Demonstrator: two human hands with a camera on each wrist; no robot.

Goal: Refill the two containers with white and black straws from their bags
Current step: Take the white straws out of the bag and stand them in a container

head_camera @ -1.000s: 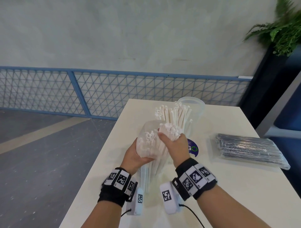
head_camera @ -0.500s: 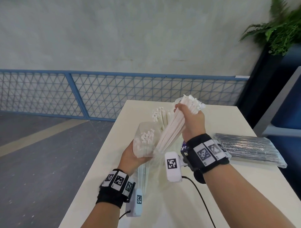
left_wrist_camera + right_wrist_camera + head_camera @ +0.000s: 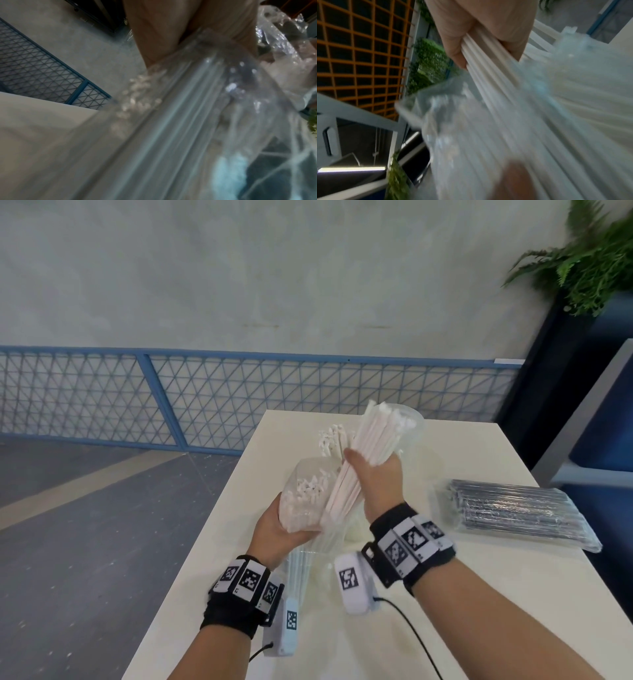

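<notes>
My left hand point(image 3: 277, 529) grips a clear plastic bag of white straws point(image 3: 303, 501), tilted up above the table. My right hand point(image 3: 371, 474) grips a bundle of white straws point(image 3: 373, 440), most of its length pulled out of the bag's mouth and slanting up to the right. Behind the bundle stands a clear container point(image 3: 409, 433) with white straws point(image 3: 330, 438) in it. In the right wrist view my fingers point(image 3: 457, 54) curl round the straws point(image 3: 479, 65). The left wrist view shows the blurred bag point(image 3: 197, 121) under my palm. A sealed bag of black straws point(image 3: 510, 511) lies at the table's right.
The white table point(image 3: 479, 611) runs away from me, and its left edge drops to a grey floor. A blue mesh fence point(image 3: 205, 395) stands beyond. A potted plant point(image 3: 589, 261) stands at the back right. I see only one container.
My right hand has drawn the bundle of white straws up and to the right, out of the bag, towards the container. My left hand has kept hold of the bag.
</notes>
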